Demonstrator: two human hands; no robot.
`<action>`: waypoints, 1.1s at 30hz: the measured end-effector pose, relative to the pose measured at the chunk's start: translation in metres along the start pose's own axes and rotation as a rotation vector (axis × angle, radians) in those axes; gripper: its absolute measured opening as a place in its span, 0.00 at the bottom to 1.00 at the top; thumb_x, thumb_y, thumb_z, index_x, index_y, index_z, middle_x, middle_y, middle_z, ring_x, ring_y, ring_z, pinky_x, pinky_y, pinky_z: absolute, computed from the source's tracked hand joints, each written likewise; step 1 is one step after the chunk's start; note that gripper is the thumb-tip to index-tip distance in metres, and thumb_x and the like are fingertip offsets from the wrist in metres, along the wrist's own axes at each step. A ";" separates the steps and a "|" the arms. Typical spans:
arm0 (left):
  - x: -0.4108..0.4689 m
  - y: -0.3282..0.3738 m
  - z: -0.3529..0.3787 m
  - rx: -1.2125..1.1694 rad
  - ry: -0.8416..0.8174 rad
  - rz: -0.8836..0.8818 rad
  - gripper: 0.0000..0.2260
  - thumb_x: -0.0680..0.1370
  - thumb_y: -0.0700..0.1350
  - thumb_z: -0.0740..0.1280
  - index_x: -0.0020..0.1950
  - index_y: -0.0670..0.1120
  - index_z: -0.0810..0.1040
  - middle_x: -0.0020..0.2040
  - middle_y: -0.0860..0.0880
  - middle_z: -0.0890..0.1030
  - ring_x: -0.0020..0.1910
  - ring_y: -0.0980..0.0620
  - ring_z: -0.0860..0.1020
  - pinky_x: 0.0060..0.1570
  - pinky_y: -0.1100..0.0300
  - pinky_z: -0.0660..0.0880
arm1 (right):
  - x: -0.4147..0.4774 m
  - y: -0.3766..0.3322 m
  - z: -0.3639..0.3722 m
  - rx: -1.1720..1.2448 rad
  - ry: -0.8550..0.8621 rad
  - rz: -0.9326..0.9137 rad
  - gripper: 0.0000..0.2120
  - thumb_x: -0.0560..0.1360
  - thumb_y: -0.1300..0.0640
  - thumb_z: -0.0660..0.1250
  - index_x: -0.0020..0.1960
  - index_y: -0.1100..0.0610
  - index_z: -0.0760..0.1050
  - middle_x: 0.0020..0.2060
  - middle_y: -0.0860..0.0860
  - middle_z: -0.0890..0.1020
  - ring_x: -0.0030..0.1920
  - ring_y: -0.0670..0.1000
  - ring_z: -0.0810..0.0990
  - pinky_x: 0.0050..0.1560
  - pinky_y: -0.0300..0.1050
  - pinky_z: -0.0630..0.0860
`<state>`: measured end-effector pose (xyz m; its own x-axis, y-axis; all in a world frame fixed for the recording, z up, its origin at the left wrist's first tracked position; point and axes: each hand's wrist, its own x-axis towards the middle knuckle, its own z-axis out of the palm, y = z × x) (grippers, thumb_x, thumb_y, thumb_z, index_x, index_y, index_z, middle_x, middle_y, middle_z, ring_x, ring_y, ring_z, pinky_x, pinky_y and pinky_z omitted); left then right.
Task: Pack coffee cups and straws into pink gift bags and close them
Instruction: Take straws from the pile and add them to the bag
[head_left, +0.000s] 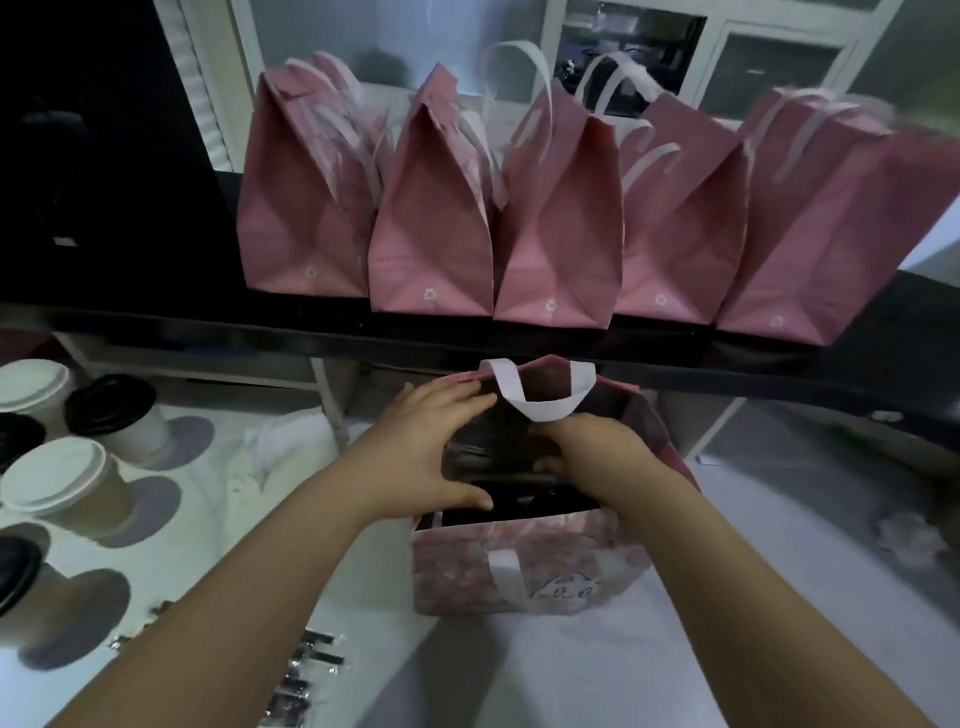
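While it stands upright near the middle of the counter (571, 670), the pink bag (519, 566) points its open mouth up; the left hand (431, 447) lies spread flat over the mouth; the right hand (587, 447) dips inside, fingers bent; I cannot tell if it grips anything.

Café or drinks-shop packing station: lidded takeaway cups (52, 478) along the table's (571, 675) left edge, wrapped straws (306, 670) at its near edge, pink gift bags (561, 234) lined on a dark shelf (208, 322).
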<state>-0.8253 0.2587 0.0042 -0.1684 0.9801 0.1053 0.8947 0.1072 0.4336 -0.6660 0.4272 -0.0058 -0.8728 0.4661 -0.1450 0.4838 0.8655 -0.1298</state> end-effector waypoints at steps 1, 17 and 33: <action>0.000 0.001 0.000 0.017 0.038 0.009 0.45 0.65 0.65 0.75 0.77 0.54 0.60 0.78 0.54 0.58 0.77 0.54 0.53 0.75 0.45 0.54 | -0.001 0.000 -0.002 0.014 -0.006 -0.005 0.20 0.76 0.51 0.68 0.67 0.49 0.73 0.62 0.51 0.78 0.60 0.55 0.76 0.53 0.46 0.72; -0.032 -0.024 -0.058 0.078 0.406 -0.069 0.22 0.71 0.51 0.72 0.65 0.51 0.78 0.66 0.50 0.76 0.65 0.47 0.70 0.64 0.49 0.68 | -0.018 -0.105 -0.055 0.081 0.490 -0.272 0.15 0.73 0.56 0.70 0.59 0.54 0.79 0.50 0.53 0.82 0.49 0.58 0.79 0.46 0.51 0.76; -0.154 -0.187 -0.014 0.176 0.152 -0.586 0.22 0.74 0.50 0.66 0.69 0.56 0.71 0.67 0.54 0.73 0.66 0.47 0.68 0.60 0.49 0.66 | 0.067 -0.255 0.058 0.068 0.057 -0.115 0.15 0.76 0.55 0.64 0.62 0.54 0.74 0.57 0.52 0.78 0.57 0.56 0.73 0.56 0.50 0.73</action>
<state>-0.9727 0.0850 -0.0807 -0.6967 0.7169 0.0269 0.6886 0.6577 0.3054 -0.8439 0.2267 -0.0389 -0.9239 0.3762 -0.0697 0.3823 0.9002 -0.2086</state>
